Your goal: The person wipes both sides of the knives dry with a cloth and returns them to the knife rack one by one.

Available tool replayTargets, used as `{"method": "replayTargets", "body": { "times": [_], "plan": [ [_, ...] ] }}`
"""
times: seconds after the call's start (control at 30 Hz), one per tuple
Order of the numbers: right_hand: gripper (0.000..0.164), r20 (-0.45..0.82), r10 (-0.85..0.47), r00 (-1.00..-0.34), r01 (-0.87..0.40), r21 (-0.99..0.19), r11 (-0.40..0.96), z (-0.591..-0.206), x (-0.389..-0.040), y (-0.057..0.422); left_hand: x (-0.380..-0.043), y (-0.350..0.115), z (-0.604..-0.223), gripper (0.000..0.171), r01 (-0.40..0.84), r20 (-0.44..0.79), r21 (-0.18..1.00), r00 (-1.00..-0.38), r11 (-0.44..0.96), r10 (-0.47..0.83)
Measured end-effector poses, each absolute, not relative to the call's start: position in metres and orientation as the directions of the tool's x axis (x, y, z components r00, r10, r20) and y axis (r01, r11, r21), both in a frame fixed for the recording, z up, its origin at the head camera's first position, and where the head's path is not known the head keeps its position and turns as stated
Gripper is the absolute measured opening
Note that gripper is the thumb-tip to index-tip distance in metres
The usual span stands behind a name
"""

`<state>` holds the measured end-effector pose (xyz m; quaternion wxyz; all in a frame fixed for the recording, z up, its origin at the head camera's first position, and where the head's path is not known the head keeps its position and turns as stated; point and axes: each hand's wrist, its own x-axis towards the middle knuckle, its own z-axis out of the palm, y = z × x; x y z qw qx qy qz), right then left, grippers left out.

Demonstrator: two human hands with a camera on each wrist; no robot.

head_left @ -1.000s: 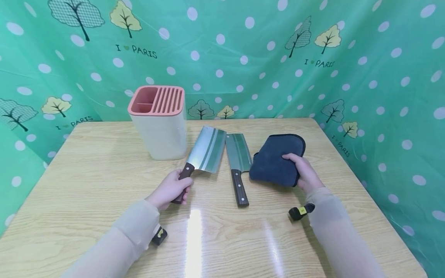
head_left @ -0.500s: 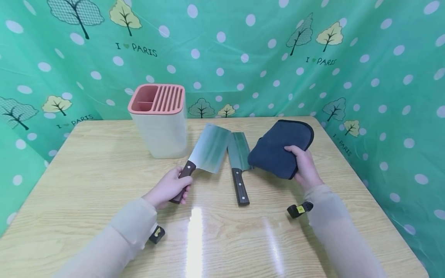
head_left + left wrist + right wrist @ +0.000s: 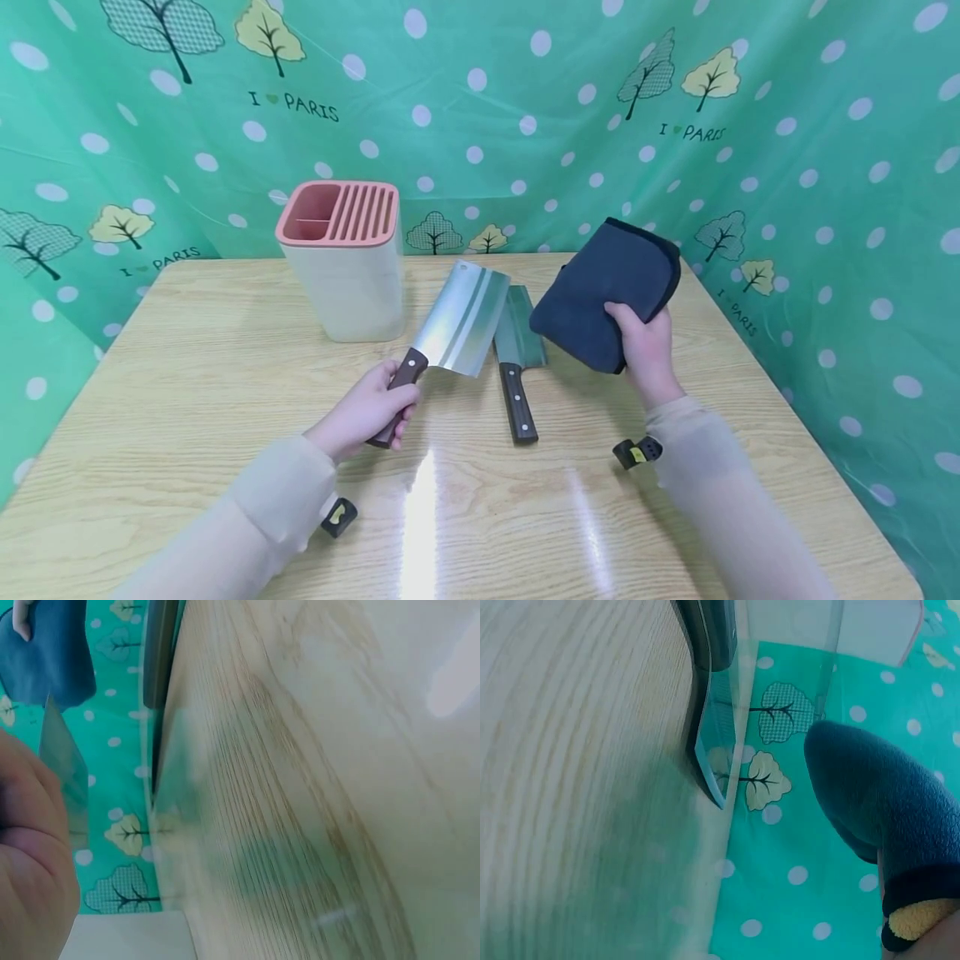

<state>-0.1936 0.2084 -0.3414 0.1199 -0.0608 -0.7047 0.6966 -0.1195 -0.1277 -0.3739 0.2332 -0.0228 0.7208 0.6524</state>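
Note:
My left hand (image 3: pixel 369 410) grips the dark wooden handle of a wide cleaver (image 3: pixel 463 317). Its shiny blade points away and to the right, raised off the table in the left wrist view. A narrower cleaver (image 3: pixel 517 403) lies on the table just right of it, blade away from me, partly covered by the held blade in the head view. My right hand (image 3: pixel 647 352) holds a folded dark blue cloth (image 3: pixel 600 287) in the air, thumb on top. Yellow lining (image 3: pixel 922 918) shows at the cloth's fold in the right wrist view.
A white knife holder (image 3: pixel 348 292) with a pink slotted top stands at the back, left of the cleavers. The wooden table (image 3: pixel 210 367) ends at a green dotted curtain (image 3: pixel 525 158) behind and to the right.
My right hand has lifted the blue cloth up off the table, tilting it more upright. My left hand has shifted the wide cleaver slightly right, its blade now overlapping the narrower one in view.

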Motion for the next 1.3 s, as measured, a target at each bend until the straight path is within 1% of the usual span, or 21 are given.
{"method": "replayTargets", "body": {
  "times": [0.2,0.37,0.53,0.6,0.73,0.83,0.93,1.0,1.07,1.17,1.23,1.3],
  "plan": [
    [0.052,0.222,0.277,-0.935,-0.199,-0.974,0.112,-0.335,-0.191,0.201,-0.114,-0.125,-0.372,0.048,-0.337,-0.367,0.930,-0.883,0.148,0.293],
    [0.045,0.333,0.274,-0.902,-0.291,-0.939,0.181,-0.332,-0.189,0.194,-0.111,-0.121,-0.370,0.048,-0.331,-0.359,0.933,-0.882,0.142,0.305],
    [0.051,0.511,0.184,-0.839,-0.437,-0.836,0.332,-0.335,-0.190,0.188,-0.107,-0.119,-0.368,0.049,-0.325,-0.354,0.935,-0.883,0.142,0.308],
    [0.048,0.571,0.129,-0.811,-0.489,-0.781,0.388,-0.337,-0.190,0.185,-0.106,-0.117,-0.367,0.049,-0.325,-0.354,0.935,-0.883,0.143,0.309],
    [0.033,0.648,0.036,-0.761,-0.560,-0.683,0.469,-0.342,-0.187,0.178,-0.104,-0.115,-0.367,0.049,-0.322,-0.351,0.936,-0.881,0.141,0.317],
    [0.025,0.717,-0.062,-0.694,-0.631,-0.565,0.532,-0.346,-0.185,0.174,-0.103,-0.114,-0.368,0.048,-0.322,-0.350,0.936,-0.879,0.139,0.324],
    [0.018,0.792,-0.176,-0.585,-0.714,-0.399,0.575,-0.350,-0.185,0.169,-0.102,-0.114,-0.369,0.046,-0.322,-0.349,0.937,-0.875,0.133,0.335],
    [0.017,0.821,-0.249,-0.514,-0.761,-0.302,0.574,-0.351,-0.185,0.167,-0.102,-0.114,-0.369,0.045,-0.319,-0.345,0.939,-0.874,0.130,0.341],
    [0.018,0.827,-0.310,-0.469,-0.789,-0.233,0.569,-0.353,-0.184,0.165,-0.102,-0.114,-0.370,0.044,-0.316,-0.340,0.940,-0.874,0.125,0.346],
    [0.019,0.820,-0.379,-0.428,-0.812,-0.166,0.559,-0.355,-0.181,0.162,-0.102,-0.113,-0.370,0.044,-0.310,-0.332,0.943,-0.877,0.121,0.346],
    [0.027,0.812,-0.418,-0.407,-0.824,-0.128,0.552,-0.356,-0.180,0.161,-0.103,-0.113,-0.370,0.042,-0.306,-0.329,0.944,-0.879,0.119,0.346],
    [0.043,0.810,-0.452,-0.375,-0.839,-0.088,0.537,-0.357,-0.179,0.160,-0.103,-0.112,-0.370,0.041,-0.305,-0.328,0.945,-0.879,0.119,0.345]
  ]
}}
